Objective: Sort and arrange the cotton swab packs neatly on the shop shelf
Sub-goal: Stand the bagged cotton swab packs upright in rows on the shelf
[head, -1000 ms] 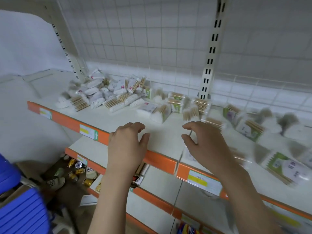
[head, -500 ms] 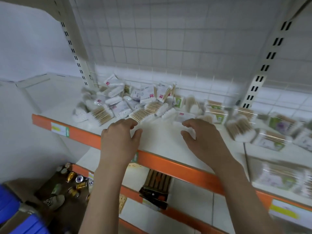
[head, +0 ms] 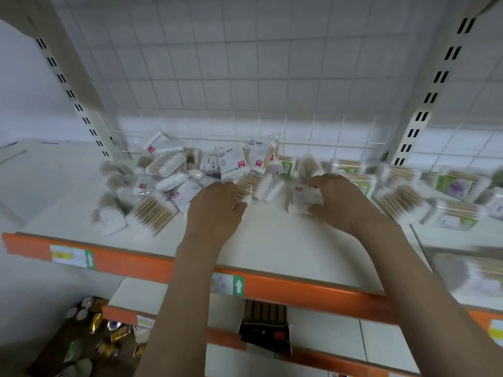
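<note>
Small flat white cotton swab pack with red label (head: 304,198): lying on the white shelf board (head: 272,240), long axis crosswise, right hand (head: 340,202) curling around it. Left hand (head: 215,208), fingers bent, is touching a clear wooden-stick swab pack (head: 251,186). Jumbled packs (head: 174,170) are crowding behind both.

Both forearms stretched fwd, left hand (head: 215,205) palm down, fingers curled, right hand (head: 340,202) clawed, thumb tucked under
</note>
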`<action>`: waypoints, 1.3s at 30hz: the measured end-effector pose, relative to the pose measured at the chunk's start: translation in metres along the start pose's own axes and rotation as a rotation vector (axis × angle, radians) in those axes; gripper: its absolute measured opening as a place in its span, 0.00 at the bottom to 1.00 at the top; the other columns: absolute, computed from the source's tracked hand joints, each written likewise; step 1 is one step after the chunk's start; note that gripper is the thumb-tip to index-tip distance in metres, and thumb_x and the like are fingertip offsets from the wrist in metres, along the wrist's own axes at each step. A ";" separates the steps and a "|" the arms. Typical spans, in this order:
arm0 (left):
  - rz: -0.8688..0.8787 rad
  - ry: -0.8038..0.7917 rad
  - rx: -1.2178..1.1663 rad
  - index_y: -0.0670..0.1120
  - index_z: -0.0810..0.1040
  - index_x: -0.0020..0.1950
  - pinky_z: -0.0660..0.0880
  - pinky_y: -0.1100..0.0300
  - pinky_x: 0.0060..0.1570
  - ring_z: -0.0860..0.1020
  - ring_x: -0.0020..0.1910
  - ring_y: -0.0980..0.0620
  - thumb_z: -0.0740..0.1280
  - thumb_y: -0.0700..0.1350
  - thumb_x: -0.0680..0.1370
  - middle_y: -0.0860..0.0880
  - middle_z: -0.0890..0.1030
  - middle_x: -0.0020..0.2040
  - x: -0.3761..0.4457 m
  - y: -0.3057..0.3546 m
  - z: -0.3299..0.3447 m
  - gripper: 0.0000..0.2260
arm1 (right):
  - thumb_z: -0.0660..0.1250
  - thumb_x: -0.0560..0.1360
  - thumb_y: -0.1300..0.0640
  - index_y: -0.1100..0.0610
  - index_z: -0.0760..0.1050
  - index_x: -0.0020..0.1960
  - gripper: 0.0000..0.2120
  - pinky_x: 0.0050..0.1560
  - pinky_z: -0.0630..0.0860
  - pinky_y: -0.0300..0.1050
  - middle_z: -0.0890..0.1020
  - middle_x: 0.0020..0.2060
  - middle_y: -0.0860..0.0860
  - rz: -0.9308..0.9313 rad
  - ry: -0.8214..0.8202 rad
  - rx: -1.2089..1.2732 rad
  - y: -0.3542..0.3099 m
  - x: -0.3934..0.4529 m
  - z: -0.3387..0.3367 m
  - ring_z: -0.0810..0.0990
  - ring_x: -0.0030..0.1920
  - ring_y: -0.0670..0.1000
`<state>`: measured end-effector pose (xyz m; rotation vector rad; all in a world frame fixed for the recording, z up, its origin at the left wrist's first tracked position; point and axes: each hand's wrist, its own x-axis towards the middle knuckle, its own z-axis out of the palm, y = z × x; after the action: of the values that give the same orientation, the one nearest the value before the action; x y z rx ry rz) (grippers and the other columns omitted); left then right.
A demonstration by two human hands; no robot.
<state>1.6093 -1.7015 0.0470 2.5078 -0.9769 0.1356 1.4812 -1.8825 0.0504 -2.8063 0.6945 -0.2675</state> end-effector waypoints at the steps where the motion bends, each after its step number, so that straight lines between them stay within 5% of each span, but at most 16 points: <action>1: 0.011 -0.017 0.011 0.46 0.75 0.61 0.70 0.53 0.53 0.74 0.57 0.45 0.65 0.50 0.76 0.46 0.76 0.57 0.008 0.002 0.004 0.15 | 0.68 0.72 0.56 0.57 0.70 0.65 0.22 0.54 0.70 0.47 0.74 0.60 0.56 0.007 -0.034 -0.010 0.002 0.007 -0.001 0.72 0.60 0.56; 7: 0.096 -0.021 0.045 0.43 0.72 0.62 0.70 0.54 0.53 0.72 0.58 0.44 0.66 0.46 0.75 0.44 0.73 0.58 0.045 0.009 0.027 0.17 | 0.72 0.68 0.54 0.59 0.70 0.63 0.26 0.56 0.72 0.49 0.74 0.58 0.55 -0.022 -0.196 -0.089 0.006 0.035 -0.002 0.73 0.57 0.55; 11: 0.069 0.039 0.026 0.41 0.69 0.64 0.71 0.52 0.56 0.70 0.59 0.44 0.62 0.40 0.75 0.43 0.71 0.60 0.076 0.002 0.023 0.18 | 0.72 0.67 0.54 0.57 0.70 0.61 0.24 0.46 0.71 0.43 0.74 0.57 0.53 -0.021 -0.280 -0.099 0.006 0.047 -0.002 0.74 0.51 0.52; 14: 0.089 0.004 0.044 0.41 0.66 0.67 0.70 0.51 0.60 0.68 0.62 0.44 0.66 0.42 0.73 0.43 0.69 0.63 0.100 -0.005 0.020 0.23 | 0.72 0.67 0.54 0.58 0.68 0.66 0.30 0.57 0.72 0.48 0.72 0.60 0.53 -0.028 -0.344 -0.107 0.007 0.055 -0.002 0.73 0.59 0.54; 17: 0.121 -0.124 0.074 0.42 0.59 0.71 0.64 0.50 0.64 0.61 0.68 0.43 0.69 0.45 0.72 0.43 0.64 0.69 0.119 -0.012 0.019 0.32 | 0.71 0.66 0.56 0.45 0.66 0.66 0.30 0.52 0.76 0.49 0.77 0.50 0.53 -0.059 -0.431 -0.066 0.009 0.062 -0.003 0.77 0.51 0.53; 19: 0.123 -0.211 0.077 0.43 0.55 0.73 0.62 0.49 0.66 0.58 0.71 0.43 0.70 0.48 0.71 0.44 0.62 0.70 0.129 -0.016 0.020 0.36 | 0.69 0.66 0.57 0.33 0.53 0.70 0.41 0.50 0.77 0.49 0.78 0.46 0.53 -0.076 -0.492 -0.055 0.010 0.065 -0.003 0.78 0.46 0.52; 22: 0.115 -0.285 0.082 0.46 0.55 0.72 0.65 0.48 0.65 0.61 0.69 0.44 0.72 0.51 0.70 0.45 0.65 0.67 0.136 -0.017 0.023 0.37 | 0.69 0.66 0.57 0.33 0.53 0.70 0.41 0.48 0.78 0.48 0.78 0.44 0.53 -0.047 -0.511 -0.048 0.011 0.069 0.000 0.77 0.44 0.51; 25: 0.147 -0.209 0.205 0.47 0.61 0.66 0.68 0.48 0.58 0.69 0.61 0.43 0.73 0.56 0.67 0.45 0.71 0.60 0.135 -0.016 0.021 0.34 | 0.72 0.63 0.55 0.50 0.68 0.58 0.25 0.47 0.78 0.48 0.75 0.46 0.51 -0.037 -0.468 -0.070 0.010 0.069 0.003 0.76 0.46 0.51; 30: 0.184 -0.024 0.294 0.51 0.57 0.71 0.66 0.49 0.59 0.71 0.57 0.43 0.73 0.60 0.65 0.43 0.66 0.59 0.122 -0.016 0.015 0.42 | 0.75 0.60 0.50 0.54 0.64 0.67 0.39 0.53 0.74 0.50 0.63 0.60 0.53 -0.027 -0.316 -0.116 0.006 0.062 0.007 0.67 0.60 0.54; 36: 0.158 0.072 0.079 0.49 0.64 0.57 0.72 0.51 0.50 0.74 0.46 0.48 0.75 0.60 0.63 0.50 0.68 0.50 0.089 -0.009 0.006 0.31 | 0.75 0.59 0.48 0.51 0.61 0.61 0.36 0.49 0.65 0.45 0.66 0.55 0.51 -0.069 -0.143 0.014 -0.004 0.042 0.007 0.69 0.55 0.53; 39: 0.100 0.056 -0.118 0.51 0.62 0.55 0.69 0.57 0.40 0.74 0.41 0.50 0.76 0.56 0.63 0.53 0.74 0.43 0.064 -0.005 0.004 0.29 | 0.74 0.61 0.50 0.49 0.59 0.53 0.29 0.45 0.68 0.45 0.73 0.43 0.47 -0.076 -0.087 0.186 -0.009 0.026 0.005 0.74 0.44 0.50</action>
<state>1.6601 -1.7399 0.0569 2.3373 -1.0563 0.1726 1.5090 -1.8868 0.0511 -2.6526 0.5159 -0.2102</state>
